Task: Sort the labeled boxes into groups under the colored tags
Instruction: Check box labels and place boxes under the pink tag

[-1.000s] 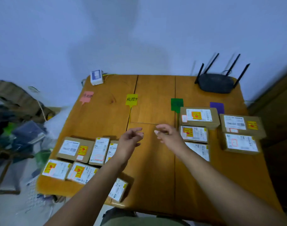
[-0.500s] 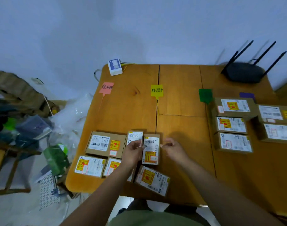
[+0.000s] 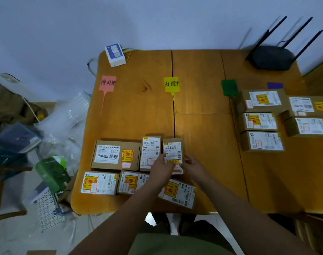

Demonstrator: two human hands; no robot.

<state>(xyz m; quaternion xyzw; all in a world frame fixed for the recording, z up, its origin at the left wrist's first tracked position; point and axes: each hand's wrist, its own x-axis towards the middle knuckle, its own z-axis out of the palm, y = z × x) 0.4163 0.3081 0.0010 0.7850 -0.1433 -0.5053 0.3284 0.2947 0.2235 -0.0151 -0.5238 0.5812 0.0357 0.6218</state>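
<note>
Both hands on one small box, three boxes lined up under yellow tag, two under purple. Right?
No. Head view: the three boxes line up under the green tag, not the yellow tag. Left hand and right hand hold the small box; two sit under the purple tag.

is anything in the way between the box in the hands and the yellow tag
Nothing visible. The box, held by the left hand and right hand, is in line with the yellow tag; only bare table and the tag's thin tail lie between.
</note>
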